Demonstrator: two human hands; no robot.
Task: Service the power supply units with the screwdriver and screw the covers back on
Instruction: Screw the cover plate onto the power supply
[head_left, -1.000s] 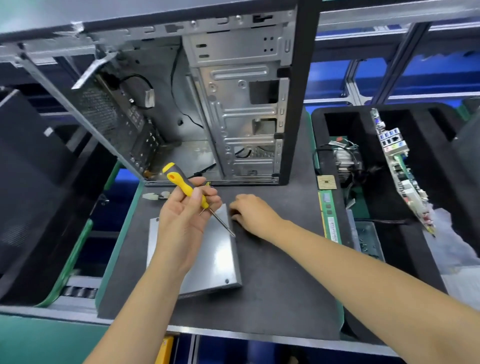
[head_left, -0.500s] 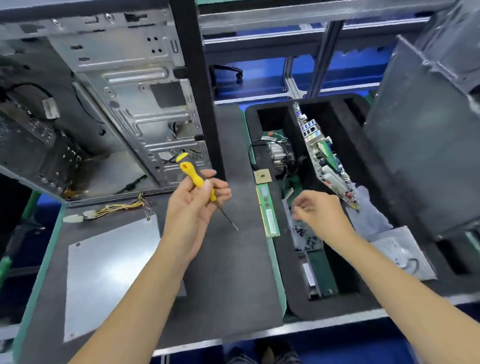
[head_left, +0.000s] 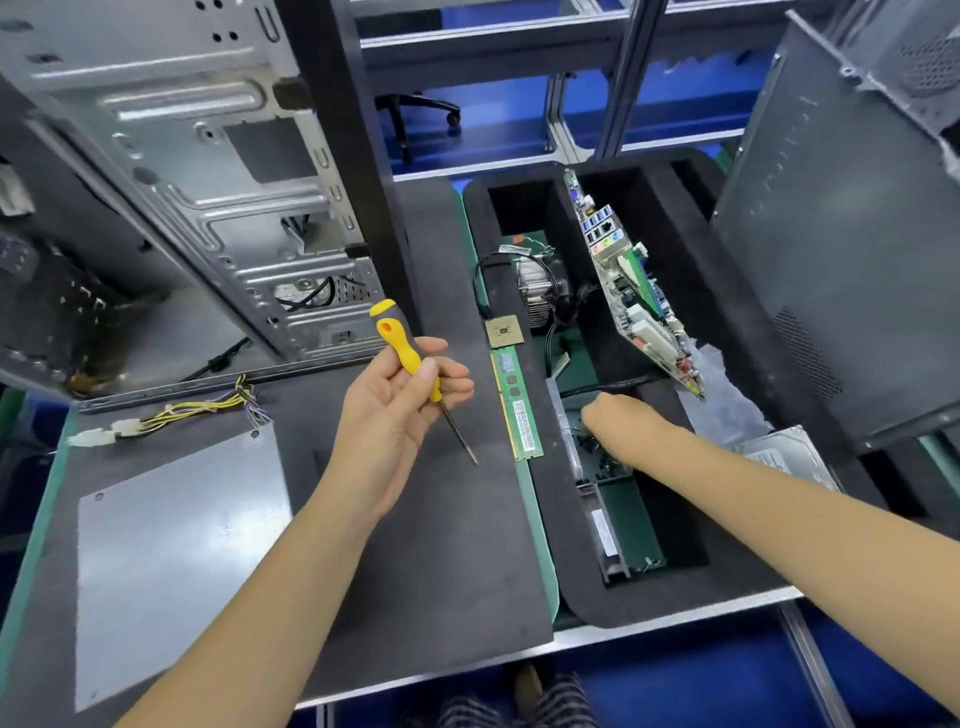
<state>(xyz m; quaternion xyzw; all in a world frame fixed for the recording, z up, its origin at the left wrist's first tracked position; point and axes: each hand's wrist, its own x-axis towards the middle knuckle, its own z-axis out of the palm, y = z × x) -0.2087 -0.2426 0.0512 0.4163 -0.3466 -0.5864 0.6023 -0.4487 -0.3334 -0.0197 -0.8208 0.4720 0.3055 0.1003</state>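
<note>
Reaching into the black foam tray (head_left: 566, 582) at the right of the table (head_left: 415, 519), the right hand (head_left: 615, 423) is dipping its fingers among a scatter of small dark screws (head_left: 605, 460); the fingertips are pointing away from the camera, so whether they are already pinching one cannot be told. The left hand (head_left: 400, 400) is hovering above the mat with its fingers and thumb curled round the yellow handle of the screwdriver (head_left: 415, 371), the thin shaft pointing down and to the right, touching nothing. The power supply unit (head_left: 171, 551) is lying flat at the left of the table, its plain grey cover facing up and its bundle of wires (head_left: 202, 408) trailing off toward the open computer case (head_left: 197, 171) behind. Judging by this, the step in hand is fetching a cover screw. The next move is likely calling for a secure pinch on a single screw, carrying it across to a corner hole of the cover, seating it upright, and then bringing the driver tip down onto its head.
</note>
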